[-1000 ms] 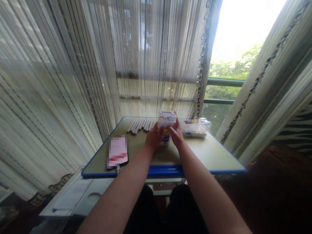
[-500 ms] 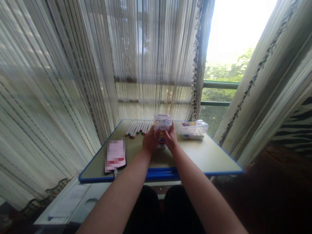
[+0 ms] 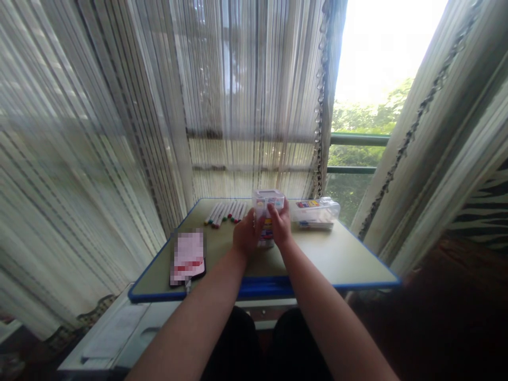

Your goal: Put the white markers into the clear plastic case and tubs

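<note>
A clear plastic box [image 3: 268,203] with a coloured label stands upright on the small blue-edged table [image 3: 341,259]. My left hand [image 3: 245,237] grips its left side, fingers curled round it. My right hand [image 3: 281,225] wraps the right side, with fingers over the front near the top. Behind and to the left of the box, several markers [image 3: 224,211] lie in a row on the tabletop.
A second clear plastic case [image 3: 315,211] lies at the back right of the table. A phone [image 3: 188,256] rests at the front left corner with a cable hanging off. Striped curtains [image 3: 119,132] surround the table; a window railing [image 3: 357,140] is behind.
Both hands have kept hold of the upright box. My right fingers have shifted higher over its front. The view has moved slightly.
</note>
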Demonstrator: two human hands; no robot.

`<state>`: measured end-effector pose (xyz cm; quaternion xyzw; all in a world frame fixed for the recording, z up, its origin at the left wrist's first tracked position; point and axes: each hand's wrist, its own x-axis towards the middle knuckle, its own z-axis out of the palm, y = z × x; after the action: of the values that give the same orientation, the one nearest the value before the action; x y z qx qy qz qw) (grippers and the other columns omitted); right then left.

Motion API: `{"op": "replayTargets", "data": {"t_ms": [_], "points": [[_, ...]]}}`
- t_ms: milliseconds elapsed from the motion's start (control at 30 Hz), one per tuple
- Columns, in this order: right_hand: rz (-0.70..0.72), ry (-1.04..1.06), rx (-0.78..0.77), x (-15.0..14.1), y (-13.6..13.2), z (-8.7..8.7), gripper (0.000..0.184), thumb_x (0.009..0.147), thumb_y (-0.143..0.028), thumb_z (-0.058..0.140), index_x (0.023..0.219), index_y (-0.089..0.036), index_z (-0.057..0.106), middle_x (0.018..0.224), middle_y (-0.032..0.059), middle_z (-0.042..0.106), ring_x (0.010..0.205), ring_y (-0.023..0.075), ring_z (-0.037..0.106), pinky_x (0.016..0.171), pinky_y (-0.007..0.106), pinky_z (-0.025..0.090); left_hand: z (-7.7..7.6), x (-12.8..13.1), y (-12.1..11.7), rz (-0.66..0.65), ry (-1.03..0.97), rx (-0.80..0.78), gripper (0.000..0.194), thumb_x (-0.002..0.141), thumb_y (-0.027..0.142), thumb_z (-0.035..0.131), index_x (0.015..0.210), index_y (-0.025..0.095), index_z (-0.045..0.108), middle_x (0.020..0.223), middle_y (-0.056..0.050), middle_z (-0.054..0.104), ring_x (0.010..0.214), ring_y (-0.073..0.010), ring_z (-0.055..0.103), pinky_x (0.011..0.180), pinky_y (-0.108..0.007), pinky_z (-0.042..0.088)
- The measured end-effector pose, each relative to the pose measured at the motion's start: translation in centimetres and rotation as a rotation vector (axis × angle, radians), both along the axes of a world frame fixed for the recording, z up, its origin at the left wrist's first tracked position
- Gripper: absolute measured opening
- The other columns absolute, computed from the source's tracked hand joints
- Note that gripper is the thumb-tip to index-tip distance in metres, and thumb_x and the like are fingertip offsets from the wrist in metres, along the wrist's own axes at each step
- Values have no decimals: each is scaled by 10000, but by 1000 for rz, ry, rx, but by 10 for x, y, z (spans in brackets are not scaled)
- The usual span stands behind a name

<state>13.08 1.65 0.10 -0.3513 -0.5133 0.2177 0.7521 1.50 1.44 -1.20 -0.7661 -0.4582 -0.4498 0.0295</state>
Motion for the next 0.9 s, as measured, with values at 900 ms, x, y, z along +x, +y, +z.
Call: {"op": "replayTargets", "data": {"t_ms": [900], "points": [[91, 78, 19, 7, 8, 7, 517, 758, -470, 601, 1185, -217, 453, 1019, 44, 608, 912, 174, 597, 818, 320, 481, -4, 10, 10, -275, -119, -187, 593, 913, 396, 336, 1415, 123, 177, 1305, -176, 509, 1133, -260, 553, 864, -351, 465]]}}
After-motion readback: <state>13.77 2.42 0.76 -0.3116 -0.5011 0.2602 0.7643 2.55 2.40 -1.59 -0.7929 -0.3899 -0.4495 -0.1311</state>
